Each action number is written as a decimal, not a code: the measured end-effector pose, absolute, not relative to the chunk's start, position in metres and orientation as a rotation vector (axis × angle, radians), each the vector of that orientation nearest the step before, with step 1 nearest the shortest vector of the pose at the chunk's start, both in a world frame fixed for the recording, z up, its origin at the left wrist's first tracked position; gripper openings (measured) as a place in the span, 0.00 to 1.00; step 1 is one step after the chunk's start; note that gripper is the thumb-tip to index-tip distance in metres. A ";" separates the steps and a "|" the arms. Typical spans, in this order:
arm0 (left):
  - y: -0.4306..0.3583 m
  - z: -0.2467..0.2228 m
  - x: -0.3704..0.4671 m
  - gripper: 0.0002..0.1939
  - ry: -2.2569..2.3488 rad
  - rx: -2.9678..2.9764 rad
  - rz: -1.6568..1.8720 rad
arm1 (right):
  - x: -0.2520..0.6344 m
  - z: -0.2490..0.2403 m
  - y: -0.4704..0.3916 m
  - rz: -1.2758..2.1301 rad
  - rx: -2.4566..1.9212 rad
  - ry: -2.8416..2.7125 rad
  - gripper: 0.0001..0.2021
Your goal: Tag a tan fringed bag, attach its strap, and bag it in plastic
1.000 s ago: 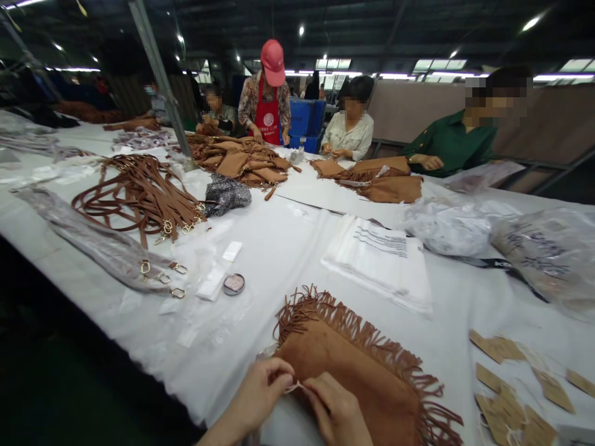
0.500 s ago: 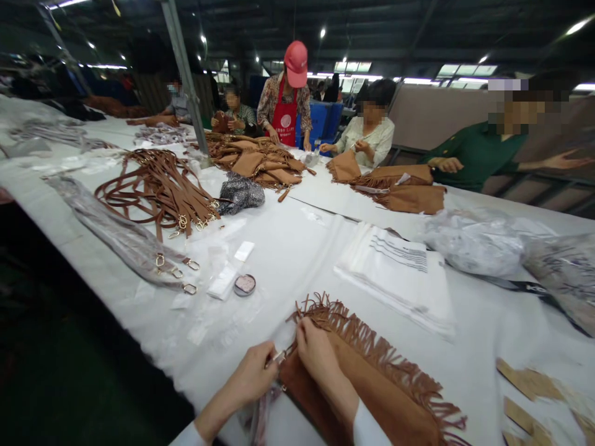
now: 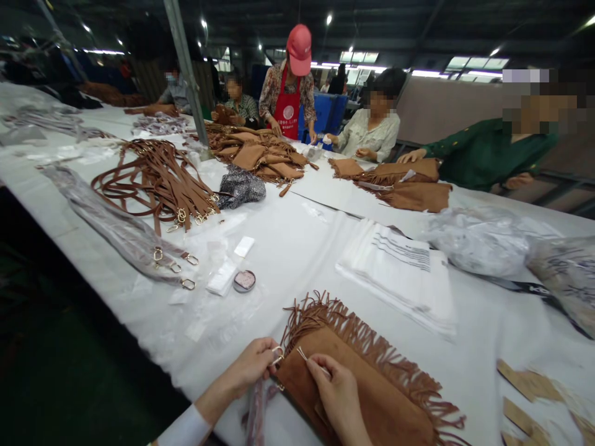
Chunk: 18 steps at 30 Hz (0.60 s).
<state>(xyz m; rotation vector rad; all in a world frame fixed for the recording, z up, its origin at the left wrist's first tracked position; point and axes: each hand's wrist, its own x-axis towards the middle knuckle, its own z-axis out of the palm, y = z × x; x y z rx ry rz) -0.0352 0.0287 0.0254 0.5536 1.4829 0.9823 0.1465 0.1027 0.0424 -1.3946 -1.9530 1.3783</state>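
A brown fringed suede bag lies flat on the table before me. My left hand pinches a metal clasp at the bag's near left corner. Below that hand hangs a plastic-wrapped strap, with a small metal fitting beside it. Over the bag's face, my right hand is closed on a thin, pale, two-ended item, perhaps a cord or tweezers; its kind I cannot tell. Fringe spreads along the bag's far edge, apart from both hands.
Brown straps with clasps are heaped at left, beside wrapped straps. A round tin stands near white packets. White printed bags lie ahead, brown tags at right. Co-workers sit and stand across the table behind brown bags.
My right hand has drawn back from the bag's corner, to the right and nearer me, with the thin pale item now visible. The green-sleeved co-worker's hand has moved onto the stacked bags.
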 end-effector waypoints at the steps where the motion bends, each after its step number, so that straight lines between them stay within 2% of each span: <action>1: 0.028 0.025 -0.034 0.12 1.490 0.557 0.986 | 0.147 0.041 0.102 1.326 -1.387 -1.997 0.17; 6: 0.028 0.027 -0.031 0.14 1.576 0.627 0.977 | 0.155 0.035 0.099 1.084 -1.324 -2.172 0.15; 11: 0.038 0.033 -0.039 0.16 1.602 0.821 0.764 | 0.158 0.028 0.094 0.878 -1.290 -2.230 0.15; 16: 0.049 0.036 -0.051 0.11 1.529 0.696 0.629 | 0.162 0.018 0.094 0.785 -1.188 -2.156 0.13; 18: 0.049 0.035 -0.054 0.12 1.569 0.685 0.646 | 0.163 0.014 0.095 0.746 -1.131 -2.133 0.12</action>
